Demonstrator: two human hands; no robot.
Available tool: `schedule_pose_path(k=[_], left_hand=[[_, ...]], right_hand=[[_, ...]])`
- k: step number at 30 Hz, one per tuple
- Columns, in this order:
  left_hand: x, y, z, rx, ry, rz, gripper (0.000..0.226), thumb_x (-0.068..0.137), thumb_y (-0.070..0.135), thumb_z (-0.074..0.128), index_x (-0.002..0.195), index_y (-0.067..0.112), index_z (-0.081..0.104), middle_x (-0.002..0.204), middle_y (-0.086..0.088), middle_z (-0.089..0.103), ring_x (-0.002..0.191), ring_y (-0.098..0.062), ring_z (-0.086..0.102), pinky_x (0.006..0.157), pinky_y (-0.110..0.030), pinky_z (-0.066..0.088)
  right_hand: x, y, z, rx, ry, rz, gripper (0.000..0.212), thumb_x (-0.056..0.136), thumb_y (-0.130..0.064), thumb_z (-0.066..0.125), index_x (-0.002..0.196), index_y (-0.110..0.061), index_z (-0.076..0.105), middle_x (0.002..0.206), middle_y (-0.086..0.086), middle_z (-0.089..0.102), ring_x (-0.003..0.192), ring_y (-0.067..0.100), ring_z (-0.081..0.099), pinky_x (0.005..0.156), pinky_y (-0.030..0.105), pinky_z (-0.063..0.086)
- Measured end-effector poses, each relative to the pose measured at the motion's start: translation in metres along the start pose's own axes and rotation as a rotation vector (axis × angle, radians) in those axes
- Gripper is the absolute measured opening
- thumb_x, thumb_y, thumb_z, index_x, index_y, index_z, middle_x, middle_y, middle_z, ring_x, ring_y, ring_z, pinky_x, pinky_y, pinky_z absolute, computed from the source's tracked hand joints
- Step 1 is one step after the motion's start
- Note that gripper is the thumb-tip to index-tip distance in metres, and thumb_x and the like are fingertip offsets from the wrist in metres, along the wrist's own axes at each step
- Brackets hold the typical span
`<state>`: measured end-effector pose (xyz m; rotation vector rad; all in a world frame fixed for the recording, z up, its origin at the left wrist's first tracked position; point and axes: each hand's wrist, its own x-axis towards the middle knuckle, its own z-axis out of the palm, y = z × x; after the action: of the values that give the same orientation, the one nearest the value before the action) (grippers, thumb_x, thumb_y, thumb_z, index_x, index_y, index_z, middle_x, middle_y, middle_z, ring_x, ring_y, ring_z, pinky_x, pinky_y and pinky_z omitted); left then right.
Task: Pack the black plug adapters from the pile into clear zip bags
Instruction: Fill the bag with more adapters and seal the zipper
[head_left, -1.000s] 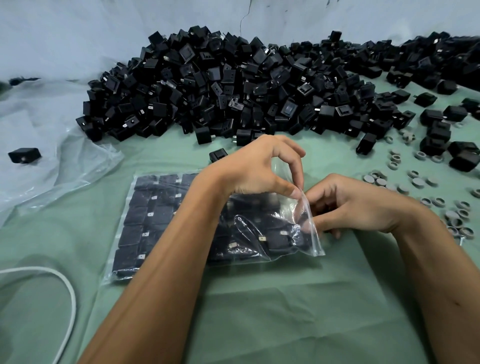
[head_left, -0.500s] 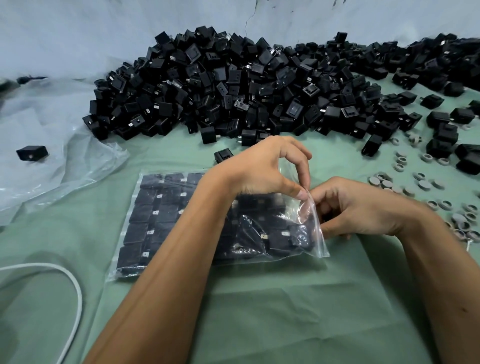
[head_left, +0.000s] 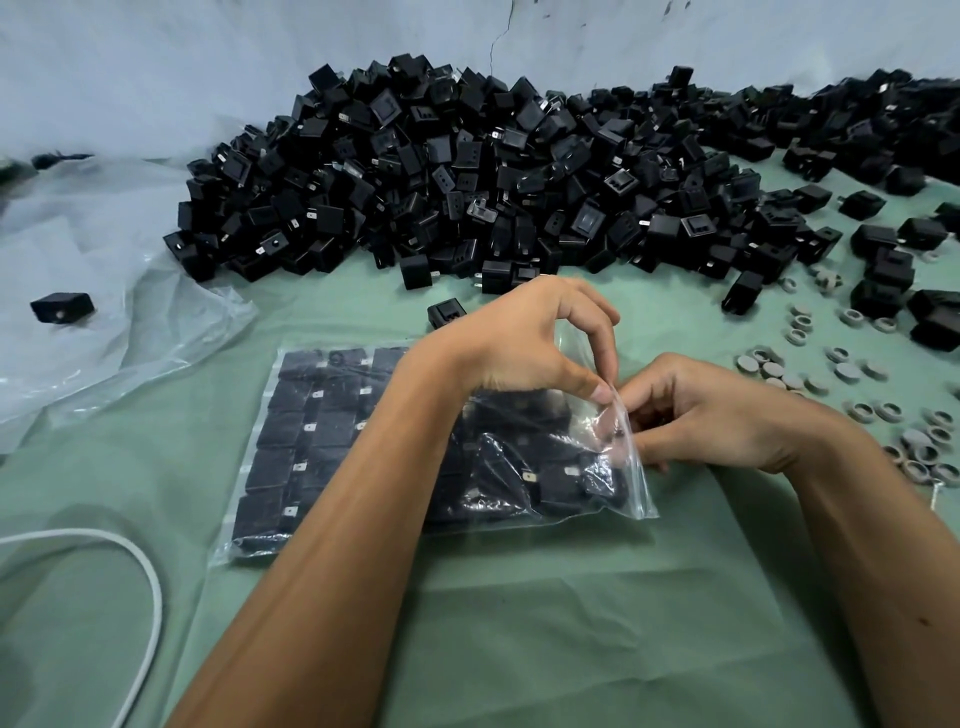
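Bare green cloth (head_left: 571, 623) nearside gives passage (adapter pile (head_left: 467, 171) walls the far side)

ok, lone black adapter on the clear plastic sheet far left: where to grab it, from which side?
Likely from above, pinching its two long side faces. The lone adapter lies flat on the plastic sheet, apart from the pile, with nothing crowding it. Its face with the small round mark points toward the camera. Both hands are busy at the zip bag.

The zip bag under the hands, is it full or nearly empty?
Full: the zip bag shows rows of black adapters across its whole visible area.
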<state>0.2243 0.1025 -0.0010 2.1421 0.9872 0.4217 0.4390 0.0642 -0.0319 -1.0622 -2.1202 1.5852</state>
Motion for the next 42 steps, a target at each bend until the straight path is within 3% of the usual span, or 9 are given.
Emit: schedule_pose_path(k=[5,9,13,20,24,29,35,39,42], left_hand=[[0.001,-0.017,-0.005,0.079,0.203,-0.076,0.015,0.083,0.026,0.084,0.094,0.032,0.076,0.126,0.007,0.060,0.126,-0.010,0.052,0.112,-0.036,0.039],[-0.003,-0.042,-0.018,0.400,0.558,-0.400,0.024,0.089,0.027,0.076,0.111,0.036,0.071,0.133,-0.002,0.054,0.131,-0.028,0.039,0.115,-0.051,0.034],[-0.013,-0.063,-0.024,0.384,0.559,-0.582,0.031,0.094,0.015,0.070,0.120,0.031,0.070,0.133,-0.004,0.060,0.124,-0.029,0.053,0.101,-0.041,0.048],[-0.003,-0.043,-0.014,0.186,0.633,-0.414,0.016,0.089,0.021,0.078,0.098,0.034,0.073,0.102,0.007,0.070,0.088,-0.014,0.063,0.076,-0.026,0.047],[0.012,-0.014,0.007,-0.127,0.675,-0.174,0.029,0.079,0.019,0.086,0.100,0.031,0.070,0.088,0.010,0.069,0.074,-0.006,0.066,0.069,-0.025,0.055],[0.023,-0.004,0.032,0.021,0.683,0.015,0.048,0.072,0.020,0.089,0.109,0.031,0.060,0.091,0.011,0.063,0.081,-0.008,0.063,0.078,-0.036,0.058],[0.023,-0.005,0.031,-0.011,0.581,0.073,0.057,0.069,0.016,0.093,0.114,0.024,0.059,0.106,0.007,0.058,0.085,-0.010,0.065,0.077,-0.027,0.059],[0.018,-0.010,0.023,0.077,0.493,0.035,0.039,0.083,0.002,0.073,0.116,0.019,0.062,0.110,0.005,0.063,0.102,-0.011,0.061,0.090,-0.035,0.054],[0.015,-0.014,0.019,0.207,0.365,-0.002,0.055,0.080,-0.013,0.055,0.115,0.026,0.072,0.119,0.006,0.062,0.118,-0.016,0.046,0.103,-0.029,0.037]], right_hand=[[0.000,0.005,-0.004,-0.036,0.145,0.022,0.016,0.089,-0.028,0.075,0.095,-0.015,0.081,0.060,0.013,0.061,0.053,0.016,0.050,0.044,0.020,0.036],[0.011,0.013,-0.005,0.040,0.582,-0.003,0.008,0.094,-0.009,0.073,0.088,-0.011,0.079,0.061,0.000,0.067,0.050,0.005,0.054,0.049,0.017,0.044],[0.024,0.020,0.002,-0.034,0.879,-0.053,0.008,0.095,-0.018,0.074,0.088,-0.020,0.078,0.066,-0.008,0.069,0.052,-0.002,0.056,0.051,0.010,0.043],[0.033,0.019,0.012,-0.141,0.953,-0.130,0.009,0.099,-0.026,0.068,0.103,-0.029,0.076,0.081,-0.010,0.072,0.073,0.006,0.068,0.065,0.021,0.052],[0.033,0.013,0.014,0.018,0.849,-0.241,0.027,0.095,-0.035,0.069,0.121,-0.036,0.067,0.097,-0.005,0.067,0.072,0.022,0.067,0.053,0.027,0.051],[0.032,0.012,0.010,0.334,0.820,-0.240,0.026,0.096,-0.026,0.071,0.121,-0.020,0.066,0.094,0.013,0.073,0.078,0.022,0.071,0.049,0.029,0.052],[0.025,0.013,-0.002,0.473,0.867,-0.177,0.020,0.095,-0.006,0.070,0.113,-0.014,0.071,0.081,0.003,0.071,0.078,0.022,0.072,0.051,0.028,0.053],[0.021,0.012,-0.009,0.573,0.857,-0.117,0.022,0.098,-0.002,0.062,0.115,-0.012,0.071,0.088,0.001,0.074,0.073,0.024,0.073,0.048,0.027,0.050],[0.016,0.014,-0.012,0.473,0.865,-0.062,0.026,0.098,-0.001,0.063,0.119,-0.012,0.073,0.105,0.016,0.075,0.074,0.024,0.074,0.051,0.029,0.054]])
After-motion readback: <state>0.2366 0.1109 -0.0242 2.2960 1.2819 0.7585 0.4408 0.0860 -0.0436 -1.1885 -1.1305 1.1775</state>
